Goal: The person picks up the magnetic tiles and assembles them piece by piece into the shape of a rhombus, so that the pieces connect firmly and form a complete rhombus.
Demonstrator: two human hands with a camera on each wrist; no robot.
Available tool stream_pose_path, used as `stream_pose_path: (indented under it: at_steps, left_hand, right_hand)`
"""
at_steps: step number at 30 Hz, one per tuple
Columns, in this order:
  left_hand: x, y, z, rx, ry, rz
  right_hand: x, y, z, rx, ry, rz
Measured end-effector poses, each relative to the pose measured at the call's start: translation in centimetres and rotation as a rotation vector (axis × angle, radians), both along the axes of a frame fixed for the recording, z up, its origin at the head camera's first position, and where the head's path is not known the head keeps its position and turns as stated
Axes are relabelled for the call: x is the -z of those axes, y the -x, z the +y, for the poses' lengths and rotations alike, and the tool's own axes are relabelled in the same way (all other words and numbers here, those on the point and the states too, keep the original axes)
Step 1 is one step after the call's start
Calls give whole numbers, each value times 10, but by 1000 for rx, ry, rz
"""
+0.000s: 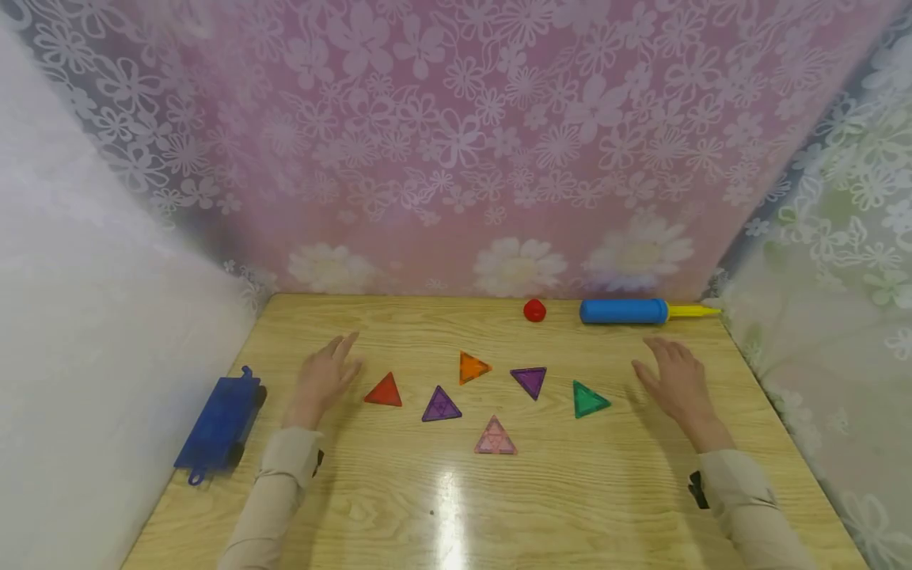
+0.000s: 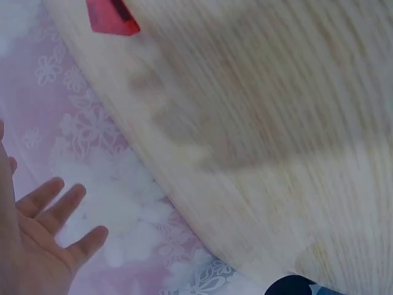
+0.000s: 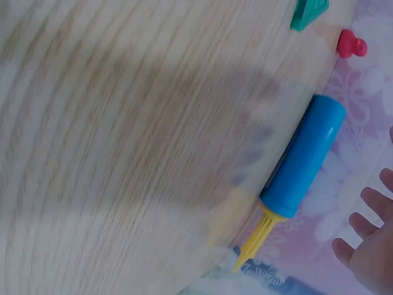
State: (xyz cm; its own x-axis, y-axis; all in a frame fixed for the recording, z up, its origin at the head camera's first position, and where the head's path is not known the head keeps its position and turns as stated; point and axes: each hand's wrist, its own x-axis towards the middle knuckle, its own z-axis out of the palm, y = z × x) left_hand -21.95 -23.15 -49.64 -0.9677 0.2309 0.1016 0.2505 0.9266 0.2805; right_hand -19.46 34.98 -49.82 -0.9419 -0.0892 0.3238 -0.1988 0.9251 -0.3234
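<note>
My left hand (image 1: 323, 380) hovers over the table's left side with fingers spread, holding nothing; the red triangle tile (image 1: 385, 391) is nearest to it. My right hand (image 1: 675, 381), fingers loosely extended and nothing in it, is beside the green triangle tile (image 1: 589, 399). Between the hands lie a purple triangle tile (image 1: 441, 404), an orange one, the orange triangle tile (image 1: 473, 368), a second purple triangle tile (image 1: 530, 381) and a pink triangle tile (image 1: 495, 438). Each tile lies flat and apart from the others. In the left wrist view the red tile (image 2: 112, 16) is partly cut off.
Along the back edge are a small red knob-shaped object (image 1: 534, 310) and a blue hand pump (image 1: 623, 311) with a yellow nozzle. A blue toy cart (image 1: 221, 423) stands at the left edge of the wood-grain table (image 1: 556, 514). Patterned curtains (image 1: 456, 158) surround the table.
</note>
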Motion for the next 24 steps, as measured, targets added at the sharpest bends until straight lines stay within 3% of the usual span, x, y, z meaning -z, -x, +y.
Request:
stream_pose_path:
  at_steps: [10,24]
  left_hand:
    - [13,-12,11,101,-160,-97]
    - [23,-25,22,160,-119,-127]
  right_hand:
    - [7,-3,-31,-85,33,19]
    - [21,-8,-76,-210,63,12]
